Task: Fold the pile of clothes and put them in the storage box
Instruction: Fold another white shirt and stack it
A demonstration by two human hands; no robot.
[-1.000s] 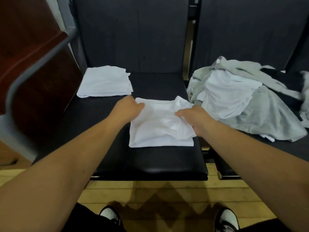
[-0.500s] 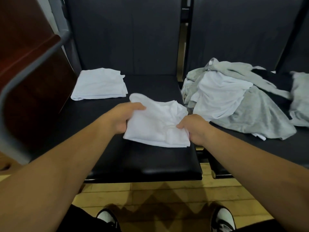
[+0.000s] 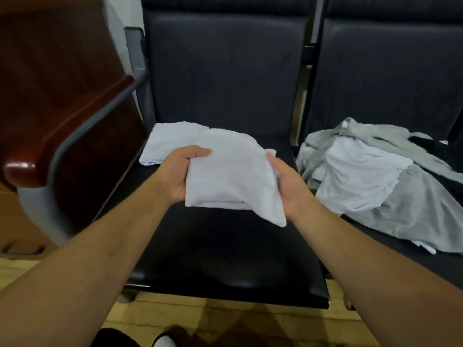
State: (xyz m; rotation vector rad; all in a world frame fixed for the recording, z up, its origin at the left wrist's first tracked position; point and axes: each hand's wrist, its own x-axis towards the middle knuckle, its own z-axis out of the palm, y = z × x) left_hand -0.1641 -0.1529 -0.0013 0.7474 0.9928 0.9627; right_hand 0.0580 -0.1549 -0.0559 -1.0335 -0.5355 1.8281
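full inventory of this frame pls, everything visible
Seats: two, black, side by side.
Held folded garment: one, white, lifted above the left seat.
Folded garment on seat: one, white, back left of the left seat.
Clothes pile: one, grey, white and black, unfolded on the right seat.
Wooden armrest: one, red-brown, far left.
Floor: yellowish, below the seats.
Shoe: one, white, bottom edge.
Left hand: one, grips the held garment's left edge.
Right hand: one, grips its right edge.

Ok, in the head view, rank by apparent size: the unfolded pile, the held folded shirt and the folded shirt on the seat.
Largest: unfolded pile.
Then: held folded shirt.
Smallest-looking: folded shirt on the seat, but it is farther off and partly hidden behind the held one, so ranking those two is unsure.
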